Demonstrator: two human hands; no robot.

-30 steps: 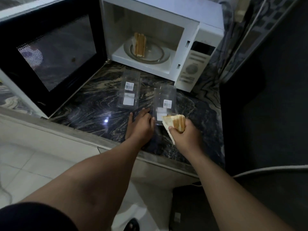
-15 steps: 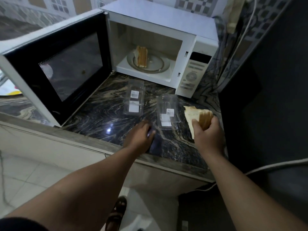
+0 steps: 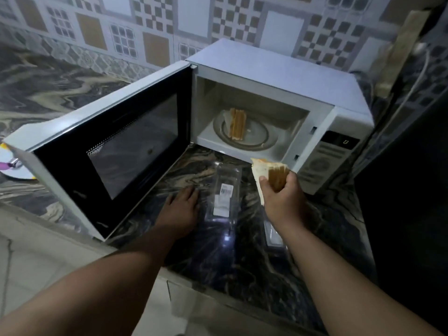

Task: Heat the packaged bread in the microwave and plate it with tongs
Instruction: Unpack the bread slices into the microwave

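Note:
The white microwave (image 3: 278,76) stands with its door (image 3: 126,151) swung wide open to the left. On its glass turntable (image 3: 252,139) one stack of bread slices (image 3: 237,124) stands on edge. My right hand (image 3: 283,202) holds a second stack of bread slices (image 3: 271,175) in the air, just in front of the microwave's opening. My left hand (image 3: 181,209) rests flat on the dark marble counter (image 3: 315,238), fingers apart, holding nothing. Two empty clear plastic packages lie on the counter: one (image 3: 224,197) between my hands, the other (image 3: 274,234) partly hidden under my right wrist.
A white plate (image 3: 14,166) with a purple-handled utensil (image 3: 9,164) peeks out behind the door at far left. A white cable (image 3: 412,88) runs down the tiled wall at right. A dark surface fills the right side. The counter's front edge is near my forearms.
My right hand has carried the bread stack up and toward the microwave's opening. My left hand has stayed on the counter. The view has tilted upward.

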